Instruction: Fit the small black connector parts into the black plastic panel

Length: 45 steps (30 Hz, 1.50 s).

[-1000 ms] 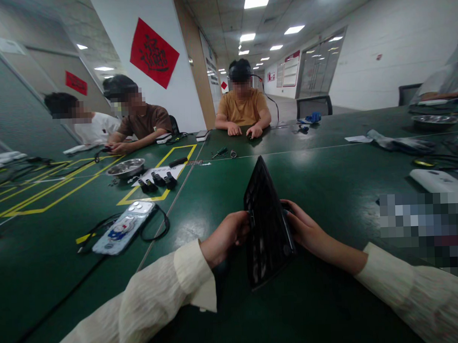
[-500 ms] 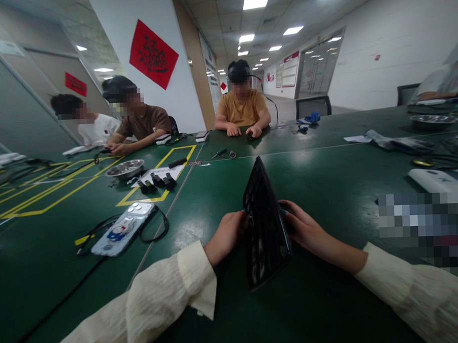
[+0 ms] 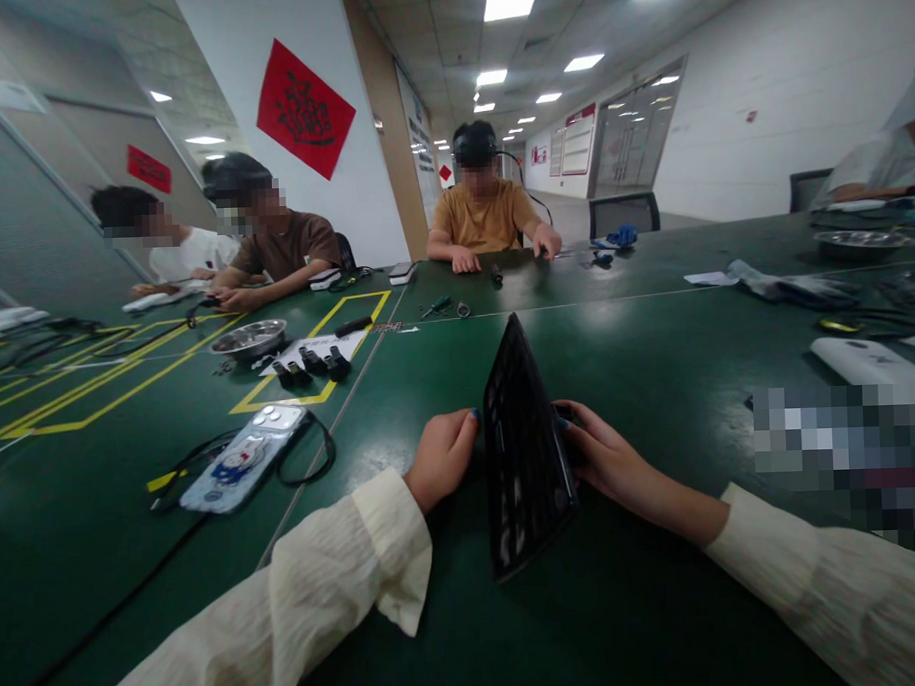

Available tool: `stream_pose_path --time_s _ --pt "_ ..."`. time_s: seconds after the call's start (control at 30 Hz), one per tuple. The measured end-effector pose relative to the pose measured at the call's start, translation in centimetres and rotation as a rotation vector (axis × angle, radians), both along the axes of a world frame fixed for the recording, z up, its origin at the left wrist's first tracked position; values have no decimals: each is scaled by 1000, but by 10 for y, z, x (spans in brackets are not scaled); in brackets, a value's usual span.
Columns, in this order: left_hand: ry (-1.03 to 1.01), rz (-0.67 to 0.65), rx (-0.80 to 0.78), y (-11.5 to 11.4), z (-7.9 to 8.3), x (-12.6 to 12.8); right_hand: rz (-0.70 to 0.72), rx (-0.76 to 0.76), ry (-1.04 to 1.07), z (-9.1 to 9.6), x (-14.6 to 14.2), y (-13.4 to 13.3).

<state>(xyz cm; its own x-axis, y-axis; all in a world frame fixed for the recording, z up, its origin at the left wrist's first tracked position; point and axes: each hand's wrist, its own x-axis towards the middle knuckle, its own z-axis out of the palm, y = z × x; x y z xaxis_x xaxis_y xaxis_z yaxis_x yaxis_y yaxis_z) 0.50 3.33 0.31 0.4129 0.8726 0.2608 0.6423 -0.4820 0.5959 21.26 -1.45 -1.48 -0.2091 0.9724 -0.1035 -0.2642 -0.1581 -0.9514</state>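
A thin black panel with a glossy face [image 3: 526,461], like a tablet, stands tilted on edge in front of me, with ceiling lights mirrored in it. My right hand [image 3: 608,458] grips it from behind at the right edge. A dark part shows between those fingers, but its kind is unclear. Just left of the panel, my left hand [image 3: 442,454] is closed, fingers curled and thumb on top. Its thumb tip comes near the panel's left edge. Whatever may be inside that hand is hidden.
A phone in a patterned case [image 3: 243,459] lies at left beside a black cable [image 3: 322,458]. Farther off are several black cylindrical parts [image 3: 312,363], a metal bowl [image 3: 248,340] and a green-handled screwdriver [image 3: 437,306]. A co-worker [image 3: 483,217] sits opposite; others sit left and right.
My left hand has drawn back leftward from the panel's face, its thumb now outside the left edge. The panel and my right hand have barely moved. The co-worker opposite has moved one hand sideways.
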Motion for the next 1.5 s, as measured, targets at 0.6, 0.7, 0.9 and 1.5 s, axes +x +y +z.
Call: stream_pose_path --time_s 0.6,0.7,0.9,1.5 --pt "899 -211 357 34 28 -39 -15 4 5 -3 0 0" --pt "913 -253 368 31 22 -35 1 23 10 -5 1 1" --pt "914 -333 412 27 17 -32 -3 30 3 -9 1 3" --pt "534 -94 168 -2 26 0 14 16 -11 -4 -1 0"
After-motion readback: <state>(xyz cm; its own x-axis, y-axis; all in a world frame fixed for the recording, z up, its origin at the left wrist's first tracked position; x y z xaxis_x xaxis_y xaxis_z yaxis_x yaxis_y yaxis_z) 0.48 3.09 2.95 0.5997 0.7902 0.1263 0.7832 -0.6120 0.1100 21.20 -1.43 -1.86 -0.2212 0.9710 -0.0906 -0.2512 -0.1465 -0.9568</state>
